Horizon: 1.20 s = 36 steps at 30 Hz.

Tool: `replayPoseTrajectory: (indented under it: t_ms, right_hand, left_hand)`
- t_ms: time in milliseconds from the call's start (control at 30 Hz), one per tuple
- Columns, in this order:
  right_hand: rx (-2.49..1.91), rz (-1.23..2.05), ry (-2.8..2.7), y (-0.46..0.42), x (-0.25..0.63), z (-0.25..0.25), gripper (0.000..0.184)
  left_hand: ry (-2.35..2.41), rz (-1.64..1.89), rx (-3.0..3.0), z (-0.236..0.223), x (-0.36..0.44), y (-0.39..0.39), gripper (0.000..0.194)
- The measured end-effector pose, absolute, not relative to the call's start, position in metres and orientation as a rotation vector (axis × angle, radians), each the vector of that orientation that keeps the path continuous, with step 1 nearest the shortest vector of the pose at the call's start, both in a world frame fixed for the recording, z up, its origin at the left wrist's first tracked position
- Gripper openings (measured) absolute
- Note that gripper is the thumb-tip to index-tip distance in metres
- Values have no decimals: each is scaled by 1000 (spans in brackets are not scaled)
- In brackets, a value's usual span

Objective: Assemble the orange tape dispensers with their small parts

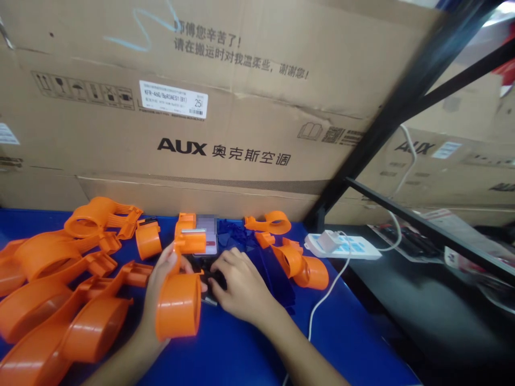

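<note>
My left hand (155, 292) is closed around an orange plastic tape dispenser (178, 308), its round hub toward me. The dispenser's arm rises to a crosspiece with a pale, shiny strip along its top. Close to its right side, my right hand (237, 284) has its fingers curled down by a small black part (219, 280). Those fingertips are partly hidden, so what they pinch cannot be made out. Just beyond both hands is a phone (211, 241) with a lit screen, partly covered by the dispenser.
Several orange dispensers (96, 327) are heaped at the left on the blue table (225, 354), and more orange pieces (311, 272) lie at the right. Dark blue scraps (237, 236) sit behind my right hand. A white power strip (346, 246) with a cable, a black rack post and large cartons (241, 123) stand beyond.
</note>
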State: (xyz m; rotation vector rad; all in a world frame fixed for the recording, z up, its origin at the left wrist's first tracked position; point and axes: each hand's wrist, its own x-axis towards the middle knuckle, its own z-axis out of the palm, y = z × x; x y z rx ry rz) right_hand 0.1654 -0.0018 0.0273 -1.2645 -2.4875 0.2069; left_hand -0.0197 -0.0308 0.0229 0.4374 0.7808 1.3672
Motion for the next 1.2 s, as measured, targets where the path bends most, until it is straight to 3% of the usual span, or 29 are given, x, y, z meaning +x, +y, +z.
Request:
replayPoseTrajectory:
  t_ms: [333, 533, 800, 1200]
  right_hand:
    - [-1234, 215, -2302, -2, 165, 29, 6]
    - [-1109, 191, -1809, -2, 176, 44, 20]
    - [-954, 219, -1989, -5, 175, 38, 30]
    - [-883, 404, -1967, -10, 172, 44, 34]
  left_hand:
    - [861, 1441, 598, 20, -14, -33, 50]
    - [952, 1386, 656, 11, -11, -31, 68]
    - [1001, 1390, 1010, 4, -4, -42, 65]
    - [875, 1287, 780, 5, -4, -36, 59]
